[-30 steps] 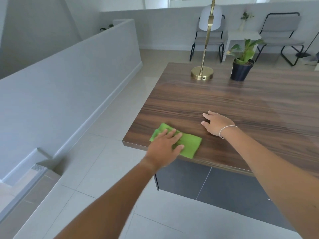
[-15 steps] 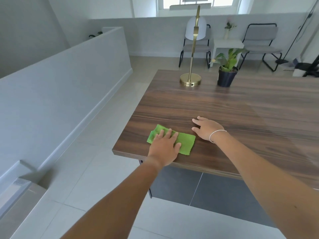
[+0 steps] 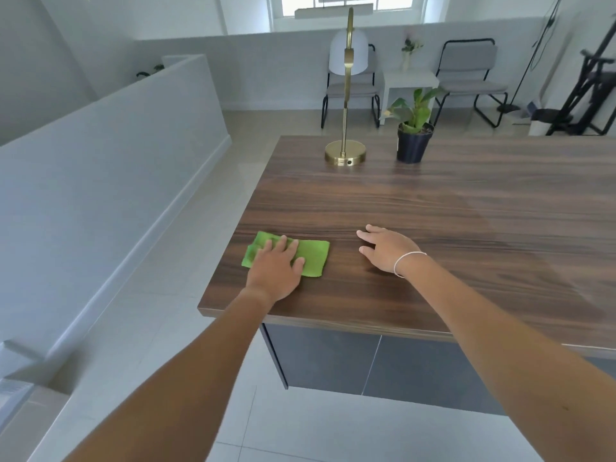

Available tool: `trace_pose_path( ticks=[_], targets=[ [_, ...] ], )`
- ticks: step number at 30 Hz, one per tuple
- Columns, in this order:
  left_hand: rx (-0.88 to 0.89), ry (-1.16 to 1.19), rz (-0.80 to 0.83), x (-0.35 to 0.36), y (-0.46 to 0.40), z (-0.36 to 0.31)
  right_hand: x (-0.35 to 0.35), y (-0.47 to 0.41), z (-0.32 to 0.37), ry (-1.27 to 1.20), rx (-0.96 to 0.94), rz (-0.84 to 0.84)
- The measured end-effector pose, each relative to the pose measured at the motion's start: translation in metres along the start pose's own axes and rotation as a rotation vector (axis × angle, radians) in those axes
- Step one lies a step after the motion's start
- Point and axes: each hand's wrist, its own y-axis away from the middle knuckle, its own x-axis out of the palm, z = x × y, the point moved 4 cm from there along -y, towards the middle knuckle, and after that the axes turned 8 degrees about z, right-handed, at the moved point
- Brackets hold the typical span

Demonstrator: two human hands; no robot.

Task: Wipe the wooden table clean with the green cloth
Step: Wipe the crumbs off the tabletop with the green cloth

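A folded green cloth (image 3: 313, 256) lies flat on the dark wooden table (image 3: 450, 208), near its front left corner. My left hand (image 3: 276, 266) presses down on the cloth's left half with fingers spread, covering part of it. My right hand (image 3: 386, 248) rests palm down on the bare wood to the right of the cloth, a short gap away, holding nothing. A thin white band circles that wrist.
A brass lamp base (image 3: 345, 154) and a potted plant (image 3: 414, 135) in a black pot stand at the table's far side. A low grey wall (image 3: 110, 168) runs along the left. Two chairs and a small white side table sit beyond.
My left hand has slid the cloth away from the near edge, further onto the table. The right hand has stayed flat on the wood. The camera has tilted up, so more of the room shows.
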Motion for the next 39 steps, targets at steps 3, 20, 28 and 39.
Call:
trace_pose_path(
  ticks=[3,20,28,39],
  targets=[
    [0.051,0.031,0.047,0.001,-0.006,-0.012,-0.003,0.001,0.000,0.010,0.003,0.007],
    [-0.057,0.141,0.100,-0.031,0.048,0.101,0.038,-0.007,0.139,0.147,-0.405,-0.069],
    [0.070,0.126,0.135,-0.028,0.019,0.066,0.009,-0.015,0.036,0.101,0.004,-0.184],
    [0.149,0.072,0.154,-0.019,-0.014,0.032,0.012,-0.010,0.035,0.218,-0.078,-0.296]
  ],
)
